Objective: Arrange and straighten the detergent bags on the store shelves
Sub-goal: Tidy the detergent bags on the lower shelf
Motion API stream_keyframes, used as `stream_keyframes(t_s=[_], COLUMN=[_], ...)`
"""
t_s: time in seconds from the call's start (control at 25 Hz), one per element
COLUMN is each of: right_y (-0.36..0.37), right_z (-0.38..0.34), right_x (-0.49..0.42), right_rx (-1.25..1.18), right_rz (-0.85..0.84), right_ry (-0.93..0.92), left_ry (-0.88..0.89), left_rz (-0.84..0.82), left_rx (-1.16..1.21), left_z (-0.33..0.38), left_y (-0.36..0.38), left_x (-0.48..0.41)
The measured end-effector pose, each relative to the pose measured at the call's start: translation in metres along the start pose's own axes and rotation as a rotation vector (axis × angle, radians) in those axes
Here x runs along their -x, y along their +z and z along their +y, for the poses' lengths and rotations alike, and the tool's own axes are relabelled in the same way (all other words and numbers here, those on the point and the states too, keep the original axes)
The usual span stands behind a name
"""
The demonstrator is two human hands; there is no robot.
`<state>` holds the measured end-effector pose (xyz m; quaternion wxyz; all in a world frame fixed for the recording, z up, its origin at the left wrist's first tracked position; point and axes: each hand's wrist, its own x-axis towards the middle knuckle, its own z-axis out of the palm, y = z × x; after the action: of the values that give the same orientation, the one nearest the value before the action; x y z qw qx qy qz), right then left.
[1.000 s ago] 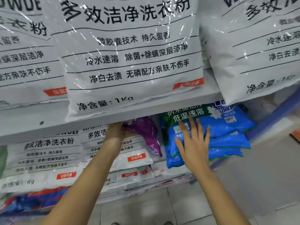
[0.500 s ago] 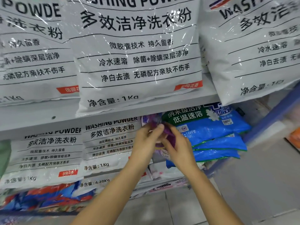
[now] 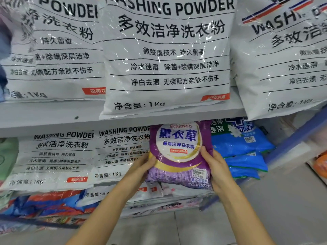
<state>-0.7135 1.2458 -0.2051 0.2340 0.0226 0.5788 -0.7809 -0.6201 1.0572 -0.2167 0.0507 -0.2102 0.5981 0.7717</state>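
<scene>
1. Holding a purple lavender washing powder bag [image 3: 178, 152] upright and face-out, just left of the stack of blue detergent bags [image 3: 246, 151]; touching that stack's left edge or merely overlapping it in view, cannot tell which.
2. Gripping its far edge with the left hand [image 3: 142, 167], fingers curled out of sight behind. Gripping the edge next to the blue stack with the right hand [image 3: 216, 167], thumb laid on the front.
3. Long axis vertical, top edge reaching up to the front of the upper shelf board [image 3: 53, 119], which runs above the blue stack.
4. Centred between both hands, neither one nearer. Probably calls for a straight push back into the slot between the blue stack and the white washing powder bags [image 3: 122, 152] further left of it.
5. Half a second back: bunched up and mostly hidden between hands held close together. Now spread flat, label readable, hands apart at the edges.
6. A second back: right hand open and flat on the blue stack, left hand alone reaching under the shelf board.
7. Soft pouch, likely to slump once released unless leaned on a neighbour.
</scene>
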Motion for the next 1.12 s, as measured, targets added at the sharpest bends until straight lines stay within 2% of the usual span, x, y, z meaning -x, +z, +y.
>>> stream_keyframes(t_s=[0.08, 0.2, 0.4, 0.56, 0.88, 1.12], right_y=[0.005, 0.026, 0.095, 0.181, 0.348, 0.483], right_z=[-0.001, -0.002, 0.013, 0.043, 0.113, 0.134], right_x=[0.003, 0.010, 0.036, 0.068, 0.149, 0.195], right_rx=[-0.029, -0.046, -0.001, 0.019, 0.073, 0.001], right_rz=[-0.028, -0.078, -0.239, -0.367, -0.587, -0.716], right_ry=[0.039, 0.068, 0.136, 0.184, 0.249, 0.119], left_ry=[-0.009, 0.039, 0.160, 0.270, 0.403, 0.534], left_rz=[-0.051, -0.008, 0.267, 0.465, 0.753, 0.897], left_rx=[0.104, 0.132, 0.025, -0.018, 0.005, -0.001], left_z=[-0.001, 0.002, -0.003, -0.003, -0.003, 0.001], left_y=[-0.007, -0.018, -0.063, -0.129, -0.267, -0.362], left_x=[0.006, 0.024, 0.080, 0.144, 0.279, 0.366])
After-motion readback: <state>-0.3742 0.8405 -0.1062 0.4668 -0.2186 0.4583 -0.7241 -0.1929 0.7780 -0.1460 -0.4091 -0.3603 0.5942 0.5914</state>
